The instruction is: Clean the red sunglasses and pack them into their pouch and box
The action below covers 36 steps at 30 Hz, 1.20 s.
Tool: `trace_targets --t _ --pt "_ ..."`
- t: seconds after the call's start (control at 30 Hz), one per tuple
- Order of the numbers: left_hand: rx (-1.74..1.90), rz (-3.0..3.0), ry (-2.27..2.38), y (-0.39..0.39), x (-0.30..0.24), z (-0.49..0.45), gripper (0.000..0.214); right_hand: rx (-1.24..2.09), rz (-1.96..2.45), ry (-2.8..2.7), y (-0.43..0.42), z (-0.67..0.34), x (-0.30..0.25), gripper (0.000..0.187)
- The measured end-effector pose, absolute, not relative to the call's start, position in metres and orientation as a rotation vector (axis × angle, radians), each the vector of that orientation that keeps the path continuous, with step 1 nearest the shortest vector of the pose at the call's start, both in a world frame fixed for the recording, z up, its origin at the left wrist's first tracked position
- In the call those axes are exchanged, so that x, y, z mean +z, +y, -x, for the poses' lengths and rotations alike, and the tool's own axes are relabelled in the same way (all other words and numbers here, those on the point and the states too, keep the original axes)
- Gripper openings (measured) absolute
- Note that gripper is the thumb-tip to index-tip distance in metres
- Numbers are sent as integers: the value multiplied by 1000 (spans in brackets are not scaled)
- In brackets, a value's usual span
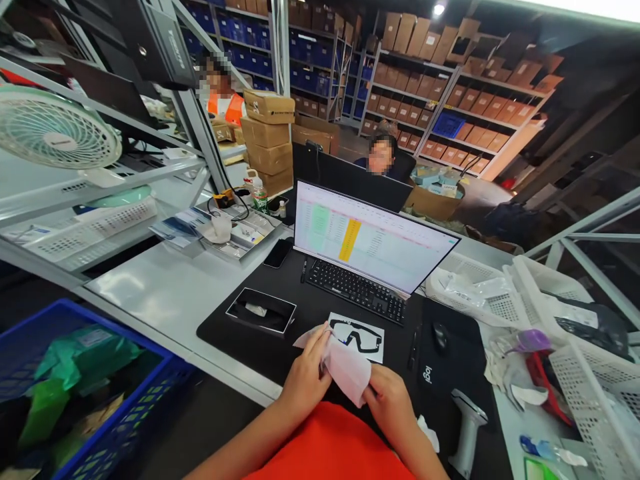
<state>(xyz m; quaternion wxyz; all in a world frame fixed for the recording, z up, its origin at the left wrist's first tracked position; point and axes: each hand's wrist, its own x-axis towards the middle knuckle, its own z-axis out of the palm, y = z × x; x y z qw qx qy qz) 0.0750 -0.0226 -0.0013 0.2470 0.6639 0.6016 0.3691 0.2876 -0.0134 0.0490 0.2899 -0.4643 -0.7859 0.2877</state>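
Observation:
Both my hands are on a thin white cloth or tissue [346,368], held just over the desk's front edge. My left hand [311,365] pinches its upper left part, and my right hand [387,393] grips its lower right side. Whether anything is wrapped inside the white sheet is hidden. Just beyond it lies a white card [376,333] printed with a black glasses shape. An open black box [261,311] with a dark item and a small white piece inside sits to the left on the black mat [225,331].
Beyond the card stand a keyboard [356,288] and a monitor [370,237]. A mouse [441,337] and barcode scanner [467,430] are to the right, near white baskets [590,400]. A blue crate [115,427] with bags is lower left. Two people sit beyond the desk.

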Motion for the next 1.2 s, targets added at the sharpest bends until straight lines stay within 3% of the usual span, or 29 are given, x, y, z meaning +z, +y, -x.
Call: trace_targets --t 0.17,0.27,0.5,0.63,0.83,1.03,1.2 --pt "1008 -1837 1615 -30 5 -83 76 1154 1495 -1577 -6 -270 45 19" --pt "1005 -1831 1596 -32 6 -87 75 1364 1473 -1347 -4 -262 39 26" --pt "974 -1988 1350 -36 1 -92 80 987 1548 -1624 -13 -251 32 12" --pt "988 -2043 1221 -35 -1 -92 80 746 1591 -1790 -16 -254 26 14" --pt "1021 -2124 1034 -35 -5 -87 77 1151 1452 -1920 -12 -257 15 22" --pt "930 -1995 1104 -38 -10 -77 70 1163 1607 -1978 -18 -259 13 6" --pt "676 -1843 1135 -39 1 -73 53 1227 1672 -1978 -28 -263 14 10"
